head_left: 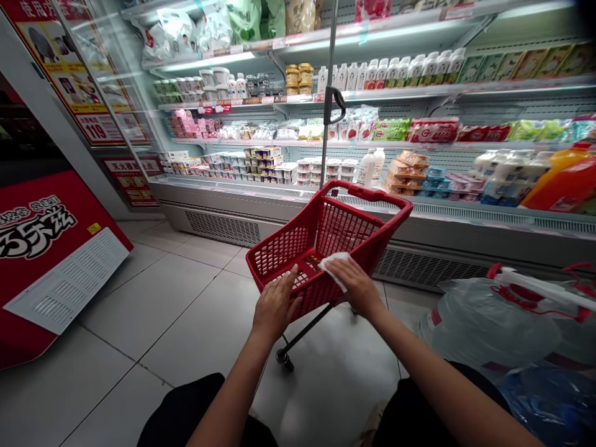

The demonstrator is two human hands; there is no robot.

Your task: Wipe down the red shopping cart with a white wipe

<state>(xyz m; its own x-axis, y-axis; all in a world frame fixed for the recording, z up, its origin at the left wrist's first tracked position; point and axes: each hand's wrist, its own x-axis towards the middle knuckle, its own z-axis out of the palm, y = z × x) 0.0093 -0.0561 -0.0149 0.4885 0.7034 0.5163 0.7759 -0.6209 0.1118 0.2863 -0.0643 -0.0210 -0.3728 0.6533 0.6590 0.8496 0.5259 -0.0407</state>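
Observation:
A red plastic shopping cart with perforated basket walls stands on a dark metal frame in front of me. My left hand is at the basket's near side, fingers over the rim and thumb against the outer wall. Higher along the same side, my right hand presses a white wipe to the rim. The wipe is partly hidden under the fingers. Inside the basket, a printed panel shows on the floor. At the cart's far end rises its red handle.
A lit refrigerated display with stocked shelves and a glass door handle stands behind the cart. Large water bottles are at the right. A red freezer cabinet is at the left, on the tiled floor.

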